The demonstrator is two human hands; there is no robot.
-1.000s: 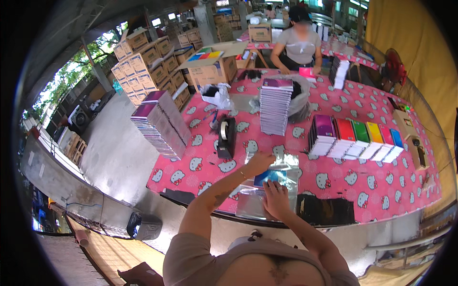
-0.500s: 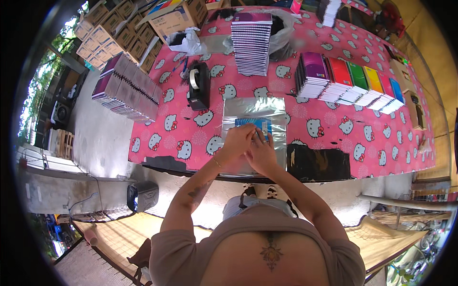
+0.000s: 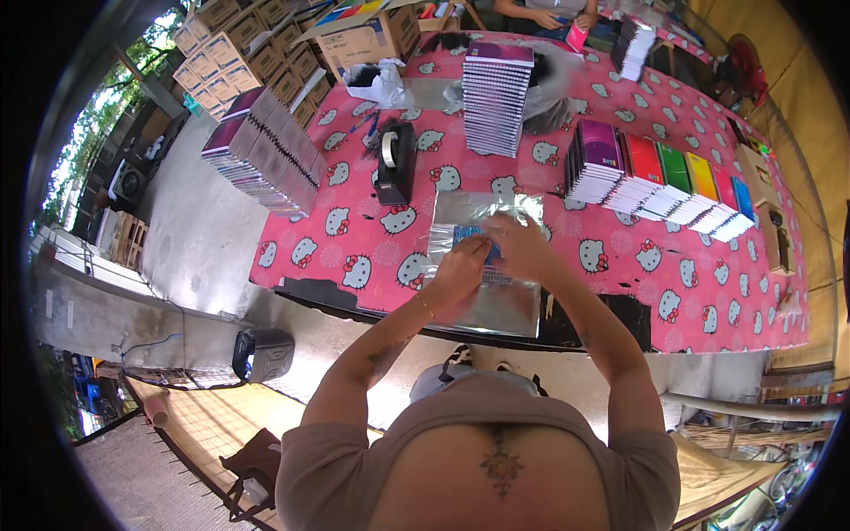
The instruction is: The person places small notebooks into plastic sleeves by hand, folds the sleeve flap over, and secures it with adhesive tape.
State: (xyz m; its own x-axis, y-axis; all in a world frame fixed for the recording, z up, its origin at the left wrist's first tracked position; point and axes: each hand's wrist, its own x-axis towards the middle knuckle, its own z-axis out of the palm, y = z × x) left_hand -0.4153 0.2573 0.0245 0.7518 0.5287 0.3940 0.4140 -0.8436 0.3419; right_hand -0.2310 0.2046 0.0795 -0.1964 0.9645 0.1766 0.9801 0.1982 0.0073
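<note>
A small blue-covered notebook lies on a shiny clear plastic sheet at the table's near edge. My left hand is over the notebook's lower left part, its thumb and fingertips pinched together. Whatever sits between them is too small to make out. Beside it, my right hand is over the notebook's right side and the plastic, its fingers bent and smeared by motion. Both hands hide much of the cover. A black tape dispenser with a pale roll stands to the left, beyond my hands.
Notebook stacks stand at the left, at the back middle and in a coloured row at the right. Cardboard boxes and a white plastic bag are at the back left. Another person's hands hold a pink item at the far side.
My right hand has moved right and away from my left. The view has shifted, so the table items sit further right or lower, and another person now shows at the far side.
</note>
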